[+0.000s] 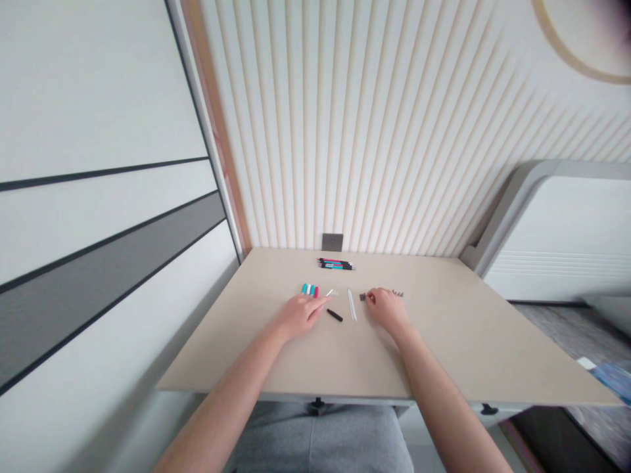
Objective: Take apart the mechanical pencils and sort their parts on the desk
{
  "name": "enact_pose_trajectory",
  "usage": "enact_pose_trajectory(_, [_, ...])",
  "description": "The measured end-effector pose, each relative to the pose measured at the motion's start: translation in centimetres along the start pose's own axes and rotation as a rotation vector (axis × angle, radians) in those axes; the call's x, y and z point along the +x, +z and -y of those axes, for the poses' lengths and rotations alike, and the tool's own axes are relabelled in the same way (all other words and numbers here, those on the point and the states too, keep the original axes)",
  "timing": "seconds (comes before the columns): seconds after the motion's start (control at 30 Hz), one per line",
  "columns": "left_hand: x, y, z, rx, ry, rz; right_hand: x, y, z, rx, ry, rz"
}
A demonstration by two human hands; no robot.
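My left hand (297, 316) rests low over the table, index finger stretched out toward some small clear or white pieces (334, 292). Just beyond its knuckles stand several short coloured tubes (310, 289) in teal, white and red, partly covered by the hand. My right hand (388, 307) has thumb and fingertips pinched together beside small dark pieces (362, 297); what lies in the pinch is too small to make out. More dark pieces (398, 293) show past its far side. Between the hands are thin white pen refills (351, 305) and a black pen barrel (334, 315).
A row of pens (336, 264), black with coloured sections, lies at the back of the beige table (444, 341). Behind it is a ribbed wall with a dark socket (332, 242). A white cabinet borders the left, and a bed headboard (557, 230) stands right.
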State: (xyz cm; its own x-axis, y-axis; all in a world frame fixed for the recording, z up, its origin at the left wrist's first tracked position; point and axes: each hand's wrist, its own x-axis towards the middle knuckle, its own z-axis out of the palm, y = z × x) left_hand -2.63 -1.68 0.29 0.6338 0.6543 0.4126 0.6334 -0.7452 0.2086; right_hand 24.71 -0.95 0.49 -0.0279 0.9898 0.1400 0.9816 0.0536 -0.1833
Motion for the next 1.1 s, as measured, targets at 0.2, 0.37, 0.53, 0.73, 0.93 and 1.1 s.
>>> enact_pose_trajectory(0.2, [0.04, -0.03, -0.08, 0.000, -0.008, 0.005, -0.12, -0.30, 0.13, 0.027, 0.008, 0.001])
enact_pose_trajectory(0.37, [0.05, -0.13, -0.13, -0.003, -0.006, 0.004, -0.13, -0.35, 0.14, 0.024, -0.005, 0.032])
enact_pose_trajectory(0.53, [0.03, -0.18, -0.11, -0.021, 0.002, -0.012, -0.14, -0.34, 0.08, 0.039, -0.005, 0.036])
enact_pose_trajectory(0.73, [0.01, -0.11, -0.09, -0.032, 0.000, -0.033, -0.22, -0.39, 0.09, 0.049, -0.003, 0.043])
enact_pose_trajectory(0.93, [0.01, -0.15, -0.17, -0.019, -0.008, -0.016, -0.18, -0.27, -0.03, 0.051, -0.004, 0.041])
enact_pose_trajectory(1.1, [0.04, -0.18, -0.22, -0.026, -0.006, -0.020, -0.25, -0.43, 0.13, 0.046, 0.002, 0.046])
